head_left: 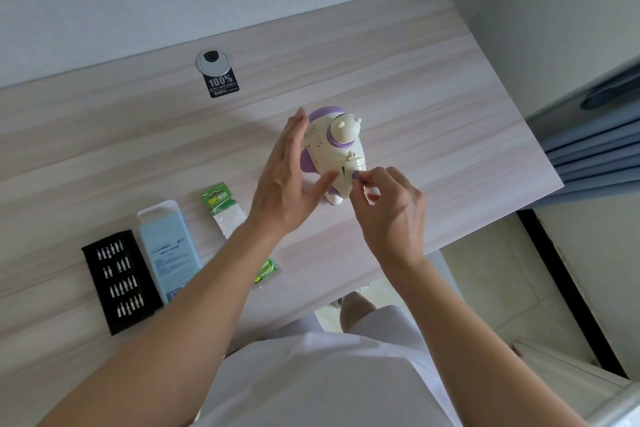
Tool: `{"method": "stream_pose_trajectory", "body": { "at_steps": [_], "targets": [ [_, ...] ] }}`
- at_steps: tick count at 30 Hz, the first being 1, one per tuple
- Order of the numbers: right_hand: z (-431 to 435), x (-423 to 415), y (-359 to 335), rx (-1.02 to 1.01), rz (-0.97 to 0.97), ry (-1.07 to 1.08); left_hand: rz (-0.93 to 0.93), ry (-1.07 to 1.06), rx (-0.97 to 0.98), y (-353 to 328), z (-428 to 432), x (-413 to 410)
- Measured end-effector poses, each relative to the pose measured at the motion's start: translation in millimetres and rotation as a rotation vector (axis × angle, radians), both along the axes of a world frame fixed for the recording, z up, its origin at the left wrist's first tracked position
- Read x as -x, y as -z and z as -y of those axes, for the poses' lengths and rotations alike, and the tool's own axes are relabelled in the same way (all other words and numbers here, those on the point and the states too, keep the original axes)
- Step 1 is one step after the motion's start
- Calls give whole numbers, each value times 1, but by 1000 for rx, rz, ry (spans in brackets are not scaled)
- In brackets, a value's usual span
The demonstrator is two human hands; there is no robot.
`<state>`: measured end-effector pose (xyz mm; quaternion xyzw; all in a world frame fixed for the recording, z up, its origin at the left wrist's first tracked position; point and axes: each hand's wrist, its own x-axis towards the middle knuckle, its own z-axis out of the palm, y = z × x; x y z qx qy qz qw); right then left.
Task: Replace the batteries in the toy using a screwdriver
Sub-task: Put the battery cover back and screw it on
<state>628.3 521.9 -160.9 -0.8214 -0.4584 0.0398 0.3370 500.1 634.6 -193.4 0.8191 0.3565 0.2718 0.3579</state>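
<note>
A cream and purple toy (pixel 334 149) stands on the wooden desk (pixel 433 107), its underside turned toward me. My left hand (pixel 287 180) lies against the toy's left side with straight fingers, the thumb touching its lower part. My right hand (pixel 388 204) pinches a small purple piece (pixel 356 176) at the toy's lower right edge. A black tray of screwdriver bits (pixel 119 281) and a light blue case (pixel 169 250) lie at the left. Green battery packaging (pixel 221 204) sits beside them, and a small green pack (pixel 266 270) lies partly under my left forearm.
A round cable grommet (pixel 212 61) with a black sticker (pixel 223 83) is set into the desk's far side. The desk's right edge drops to the floor beside blue curtains (pixel 595 142). A white wall rises behind the desk.
</note>
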Motion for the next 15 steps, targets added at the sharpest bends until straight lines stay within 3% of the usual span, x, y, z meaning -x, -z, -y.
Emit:
{"method": "stream_pose_trajectory", "body": {
  "at_steps": [7,15],
  "targets": [
    [-3,6,2,-5,9,-42,-45,167,68,-3,-25,-9],
    [-6,10,5,-13,22,-10,17,165,134,6,-30,-9]
  ]
}}
